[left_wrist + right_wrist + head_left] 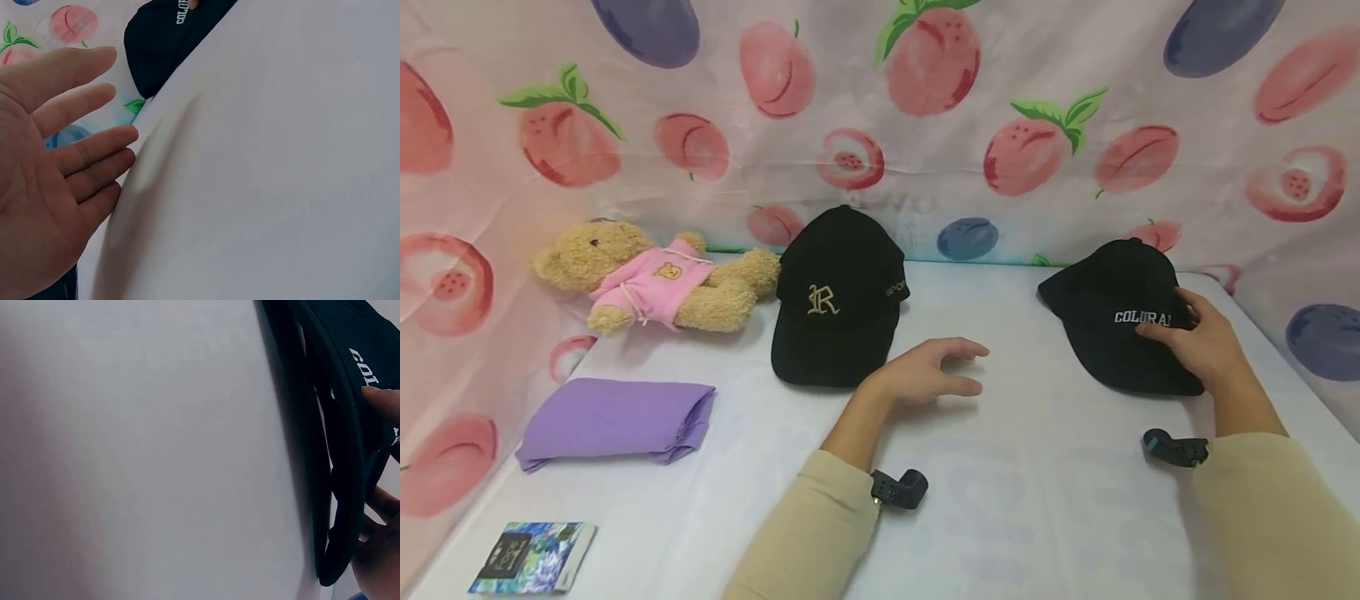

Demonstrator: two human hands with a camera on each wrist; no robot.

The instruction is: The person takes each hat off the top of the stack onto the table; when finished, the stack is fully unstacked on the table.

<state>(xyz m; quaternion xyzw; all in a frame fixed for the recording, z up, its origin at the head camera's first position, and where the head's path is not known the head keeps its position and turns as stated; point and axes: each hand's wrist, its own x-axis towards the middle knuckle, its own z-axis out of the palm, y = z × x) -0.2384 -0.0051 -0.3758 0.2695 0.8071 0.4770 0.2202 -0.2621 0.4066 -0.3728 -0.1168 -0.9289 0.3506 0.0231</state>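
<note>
I have the right hand (1210,346) pinching the side of the lettered cap (1105,312), which sits at 3 o'clock in my head view. The left hand (928,372) is released, fingers relaxed, near the middle; the R cap (842,283) lies at its 10 o'clock. I see the bear (655,283) at 9, the purple cloth (613,421) and a printed block (535,557) toward 8.

The head view is bright, the wrist views dim, softly shadowed

On table (1037,500): teddy (655,283) left of middle cap (842,292); cloth (613,421) before teddy, book (535,558) before cloth; second cap (1112,304) right.
</note>
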